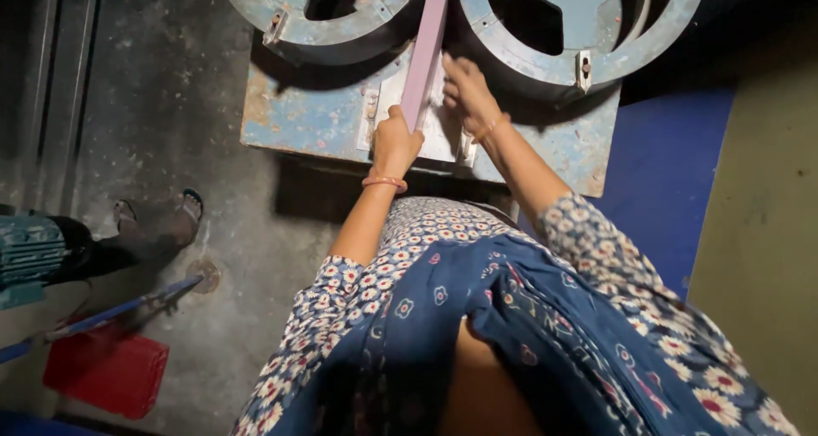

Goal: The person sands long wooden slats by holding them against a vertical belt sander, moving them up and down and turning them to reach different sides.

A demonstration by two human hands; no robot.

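Head view, left to right. Red box point(106, 372) on rough concrete floor point(187, 103), beside someone's sandalled feet point(158, 219). My left hand point(394, 142) fist-clamped on lower end of pink strip point(424, 57): flat, smooth, rigid-looking, running up between two round blue-painted metal rings point(588, 57) of machine. Rusty chipped base plate point(315, 121) underneath. My right hand point(464, 95) open, fingers spread flat against strip edge and pale guide plate point(439, 133). Judgement: keep strip square to gap, steady pressure, fingers clear of rings.

A long, flat pale-pink strip point(426, 48) slants up and slightly right, its near end low, its far end between two round guards.
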